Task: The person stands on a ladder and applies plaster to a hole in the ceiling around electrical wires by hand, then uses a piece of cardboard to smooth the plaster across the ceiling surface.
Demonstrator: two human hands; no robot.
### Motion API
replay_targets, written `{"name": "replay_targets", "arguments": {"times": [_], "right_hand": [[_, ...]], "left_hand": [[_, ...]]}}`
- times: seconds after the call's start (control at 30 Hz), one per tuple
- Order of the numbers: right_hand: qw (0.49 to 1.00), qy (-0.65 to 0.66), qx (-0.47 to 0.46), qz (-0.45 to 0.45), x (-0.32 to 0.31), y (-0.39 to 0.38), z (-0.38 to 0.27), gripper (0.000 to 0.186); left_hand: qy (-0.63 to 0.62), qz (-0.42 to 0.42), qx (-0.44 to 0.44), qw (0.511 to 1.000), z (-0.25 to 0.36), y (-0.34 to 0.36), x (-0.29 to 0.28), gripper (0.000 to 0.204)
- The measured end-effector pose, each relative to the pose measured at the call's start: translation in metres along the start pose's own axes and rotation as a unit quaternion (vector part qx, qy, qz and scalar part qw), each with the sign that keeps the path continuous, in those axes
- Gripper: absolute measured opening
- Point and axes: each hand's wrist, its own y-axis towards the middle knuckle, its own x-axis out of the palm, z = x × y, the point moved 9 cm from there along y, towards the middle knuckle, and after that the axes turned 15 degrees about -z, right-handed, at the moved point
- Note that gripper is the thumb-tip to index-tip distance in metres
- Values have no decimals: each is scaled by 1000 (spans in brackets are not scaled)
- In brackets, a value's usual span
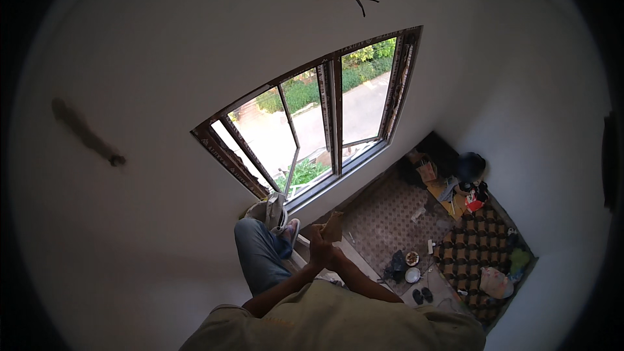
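Note:
My two hands are together in front of my body, below the window. My left hand (317, 246) is closed on a flat tan piece (333, 227) that sticks up past its fingers. It looks stiff, like folded sandpaper or card, but its kind is not certain. Pressed close against the left is my right hand (336, 260); its fingers are mostly hidden, so I cannot make out whether it grips the piece too. To the left of my hands, a whitish bucket (281, 220) with something draped over its rim stands by my raised knee (258, 247).
A brown-framed window (335, 117) has a sash swung open. Wires (361, 4) poke from the wall above. Far below, the floor holds a checked mat (463, 253), bowls (413, 275), black shoes (422, 296), a dark bag (395, 265) and a dark round object (471, 166).

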Motion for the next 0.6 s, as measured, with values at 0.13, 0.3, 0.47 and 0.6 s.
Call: {"name": "replay_targets", "arguments": {"times": [0.13,0.3,0.47,0.6], "right_hand": [[979,-192,-58,-25,4,-10,-49,40],[701,709,-66,-43,20,-18,-29,47],[945,325,1,-24,8,-45,-2,37],[980,196,25,13,11,-73,-124,32]], "left_hand": [[28,-49,19,998,15,7,15,23],[139,-29,63,988,21,10,14,24],[256,17,-16,966,-15,34,3,27],[85,108,-166,976,-111,46,-54,29]]}}
